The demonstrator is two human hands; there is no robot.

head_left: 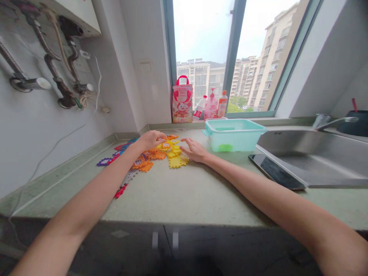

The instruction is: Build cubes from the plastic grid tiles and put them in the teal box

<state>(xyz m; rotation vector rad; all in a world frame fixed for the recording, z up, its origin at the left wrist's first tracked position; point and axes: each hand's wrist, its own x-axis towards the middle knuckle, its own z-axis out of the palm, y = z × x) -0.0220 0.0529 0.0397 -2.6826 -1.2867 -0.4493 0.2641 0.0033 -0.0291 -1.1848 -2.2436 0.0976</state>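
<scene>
Several flat, gear-edged plastic building pieces lie in a pile on the counter, grouped by colour. My left hand (151, 140) rests over the pile, fingers bent and thumb apart, close to the orange pieces (146, 159). Whether its fingertips touch a piece is hard to see. On the other side of the yellow pieces (174, 152) is my right hand (194, 150), palm turned inward and fingers spread, with nothing held. Its lower fingers are at the edge of the yellow ones. Purple pieces (104, 161) and red pieces (120, 191) show past my left forearm, which hides part of the pile.
A turquoise plastic tub (234, 136) with something green inside stands right of the pile. A dark phone (276, 171) lies by the steel sink (316, 157). Behind, a pink bag (182, 102) and several bottles (211, 105) line the windowsill. Pipes (51, 65) run along the left wall.
</scene>
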